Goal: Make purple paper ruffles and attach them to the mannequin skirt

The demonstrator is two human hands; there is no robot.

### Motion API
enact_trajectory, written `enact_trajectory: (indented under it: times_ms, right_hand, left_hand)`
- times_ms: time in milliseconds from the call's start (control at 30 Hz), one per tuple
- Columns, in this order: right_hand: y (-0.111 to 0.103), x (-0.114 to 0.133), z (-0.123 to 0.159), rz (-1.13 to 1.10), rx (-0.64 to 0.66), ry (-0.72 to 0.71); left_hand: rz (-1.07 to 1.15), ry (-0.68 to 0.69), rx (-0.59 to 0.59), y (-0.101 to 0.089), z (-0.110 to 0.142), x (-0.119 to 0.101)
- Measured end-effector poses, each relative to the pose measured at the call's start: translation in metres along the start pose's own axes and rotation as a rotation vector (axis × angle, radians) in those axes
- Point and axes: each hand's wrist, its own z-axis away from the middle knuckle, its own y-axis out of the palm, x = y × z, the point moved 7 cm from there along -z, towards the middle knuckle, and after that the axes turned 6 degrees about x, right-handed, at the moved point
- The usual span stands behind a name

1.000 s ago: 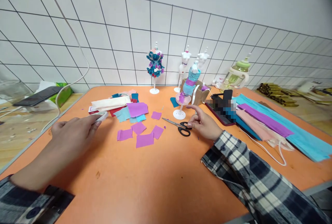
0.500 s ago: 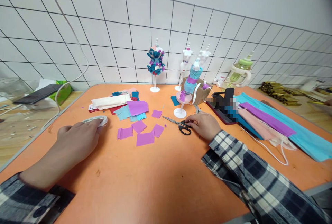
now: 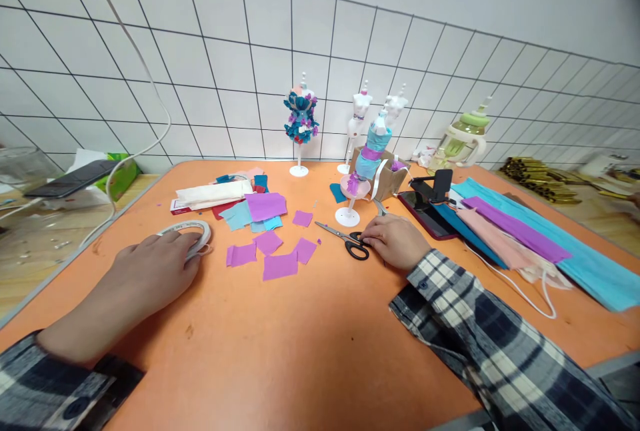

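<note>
My left hand (image 3: 159,266) is closed over the edge of a white roll of tape (image 3: 203,234) at the left of the table. The fingers of my right hand (image 3: 395,241) are curled onto one handle loop of the black-handled scissors (image 3: 356,244), which lie on the table with their blades slightly apart, pointing left. Between my hands are several cut purple crepe paper pieces (image 3: 281,267). Just behind the scissors stands a small dress form (image 3: 371,158) wrapped in light blue and purple, on a white stand.
Another dress form (image 3: 301,121) in teal ruffles stands at the back. Folded paper strips (image 3: 520,224) and a dark phone (image 3: 425,214) lie right. A white packet (image 3: 215,194) rests at back left. A green-lidded bottle (image 3: 463,138) stands at the far right.
The tape roll shows more from under my left hand, its ring lying flatter. My right hand has shifted very slightly right and stays at the scissors' handle.
</note>
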Motion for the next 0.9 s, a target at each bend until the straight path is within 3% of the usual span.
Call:
enact_trajectory:
  times_ms: [100,167,367,500,633,767,900]
  right_hand:
    - [-0.002,-0.001,0.001,0.004,-0.022,0.008]
    - [-0.004,-0.002,0.001,-0.019,-0.053,0.034]
    - [-0.005,-0.003,0.001,-0.089,-0.054,0.153]
    - [-0.013,-0.001,0.004,-0.158,-0.174,0.149]
    - [-0.025,0.015,0.011,-0.189,-0.340,0.027]
    - [-0.026,0.060,0.017,-0.176,-0.409,-0.222]
    - [-0.005,0.111,0.015,-0.156,-0.280,-0.434]
  left_hand:
    - [0.004,-0.084,-0.023,-0.003,0.000,0.002]
    - [-0.005,-0.060,-0.027,-0.007,0.002,-0.004]
    - [0.107,0.208,-0.176,-0.029,0.009,-0.035]
    - [0.202,0.532,-0.191,-0.024,0.015,-0.057]
    - [0.233,0.703,-0.208,-0.015,0.024,-0.074]
    - [0.201,0.773,-0.226,-0.012,0.030,-0.093]
    - [0.263,0.799,-0.168,-0.014,0.035,-0.114]
